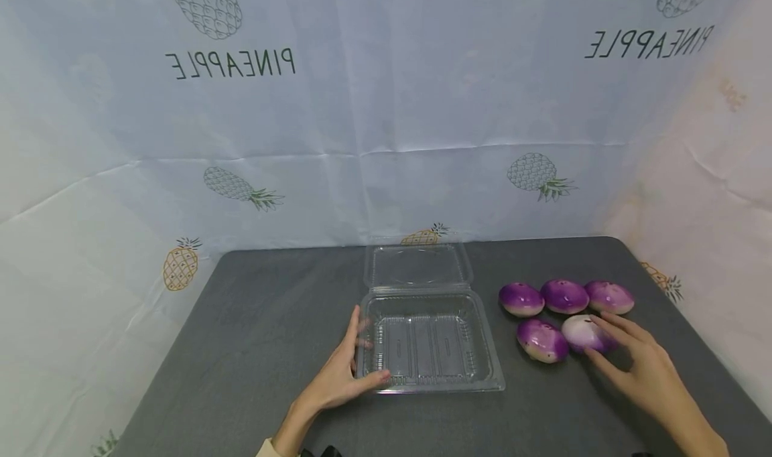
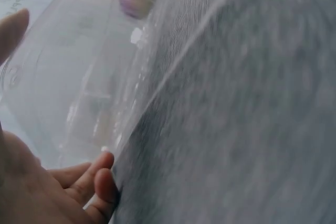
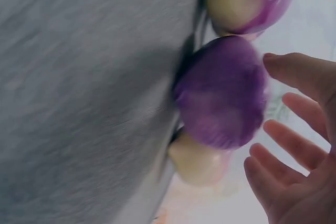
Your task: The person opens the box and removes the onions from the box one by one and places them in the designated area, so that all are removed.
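A clear plastic clamshell box [image 1: 431, 346] stands on the grey table with its lid laid back. My left hand [image 1: 344, 370] rests at the box's left side, thumb on the near left corner and fingers spread along the rim. To the right sit several glossy, oval, purple-and-cream vegetables that look like turnips. My right hand [image 1: 642, 366] reaches over the near right turnip [image 1: 584, 333], thumb and fingers spread around it. In the right wrist view, the fingertips are right at the purple turnip [image 3: 223, 95], and the fingers are loosely bent.
Behind this turnip stand three others in a row, the middle one [image 1: 564, 296] among them; another turnip [image 1: 541, 341] lies to its left. The lid [image 1: 419, 266] reaches toward the pineapple-print cloth [image 1: 386, 108] behind the grey table [image 1: 271, 309].
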`<action>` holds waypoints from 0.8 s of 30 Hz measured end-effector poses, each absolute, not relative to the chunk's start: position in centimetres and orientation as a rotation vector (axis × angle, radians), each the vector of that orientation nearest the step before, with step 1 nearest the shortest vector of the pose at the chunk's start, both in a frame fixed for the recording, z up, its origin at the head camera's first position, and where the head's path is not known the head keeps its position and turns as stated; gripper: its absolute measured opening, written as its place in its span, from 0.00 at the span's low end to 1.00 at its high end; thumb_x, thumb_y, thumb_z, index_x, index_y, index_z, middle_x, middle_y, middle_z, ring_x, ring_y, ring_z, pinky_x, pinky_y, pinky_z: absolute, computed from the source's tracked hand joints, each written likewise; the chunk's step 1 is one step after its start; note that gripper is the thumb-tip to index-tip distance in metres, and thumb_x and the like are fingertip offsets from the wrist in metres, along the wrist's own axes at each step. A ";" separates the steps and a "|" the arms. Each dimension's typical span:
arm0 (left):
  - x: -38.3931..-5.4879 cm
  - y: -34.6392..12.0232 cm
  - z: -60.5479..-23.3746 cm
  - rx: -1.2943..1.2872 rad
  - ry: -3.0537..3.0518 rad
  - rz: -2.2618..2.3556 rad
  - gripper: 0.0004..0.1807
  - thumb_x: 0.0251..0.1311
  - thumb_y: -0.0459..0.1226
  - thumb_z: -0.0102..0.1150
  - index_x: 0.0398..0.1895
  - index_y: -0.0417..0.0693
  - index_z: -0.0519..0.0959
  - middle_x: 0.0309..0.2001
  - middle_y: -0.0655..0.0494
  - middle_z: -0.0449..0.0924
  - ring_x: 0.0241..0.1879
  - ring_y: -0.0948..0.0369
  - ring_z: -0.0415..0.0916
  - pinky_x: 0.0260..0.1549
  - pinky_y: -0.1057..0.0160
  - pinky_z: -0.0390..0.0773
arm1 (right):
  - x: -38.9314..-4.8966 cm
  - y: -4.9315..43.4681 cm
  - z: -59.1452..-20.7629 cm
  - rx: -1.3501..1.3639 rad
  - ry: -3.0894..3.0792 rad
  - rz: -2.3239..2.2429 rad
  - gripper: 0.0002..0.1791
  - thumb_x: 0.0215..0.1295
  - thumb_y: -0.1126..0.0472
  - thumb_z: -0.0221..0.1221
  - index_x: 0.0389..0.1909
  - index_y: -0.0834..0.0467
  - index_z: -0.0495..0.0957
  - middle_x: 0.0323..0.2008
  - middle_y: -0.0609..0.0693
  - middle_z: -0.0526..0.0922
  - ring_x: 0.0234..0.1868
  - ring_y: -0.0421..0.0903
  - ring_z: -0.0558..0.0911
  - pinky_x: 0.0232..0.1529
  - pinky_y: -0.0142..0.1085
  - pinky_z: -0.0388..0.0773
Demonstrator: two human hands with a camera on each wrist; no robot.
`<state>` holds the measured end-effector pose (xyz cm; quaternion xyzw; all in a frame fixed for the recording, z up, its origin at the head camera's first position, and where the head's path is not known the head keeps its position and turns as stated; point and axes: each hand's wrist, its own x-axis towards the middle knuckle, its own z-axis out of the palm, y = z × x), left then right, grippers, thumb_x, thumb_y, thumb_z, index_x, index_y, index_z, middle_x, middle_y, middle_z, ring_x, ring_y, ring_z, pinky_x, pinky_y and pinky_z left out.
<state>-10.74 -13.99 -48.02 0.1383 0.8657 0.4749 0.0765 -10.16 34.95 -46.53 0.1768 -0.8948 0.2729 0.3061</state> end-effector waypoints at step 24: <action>-14.3 -19.2 -42.9 0.391 3.319 0.205 0.47 0.62 0.68 0.55 0.81 0.64 0.56 0.81 0.44 0.54 0.80 0.32 0.45 0.64 0.19 0.53 | -12.7 25.2 -41.9 0.395 -2.743 0.507 0.36 0.70 0.40 0.59 0.76 0.46 0.67 0.76 0.68 0.62 0.79 0.76 0.48 0.67 0.80 0.42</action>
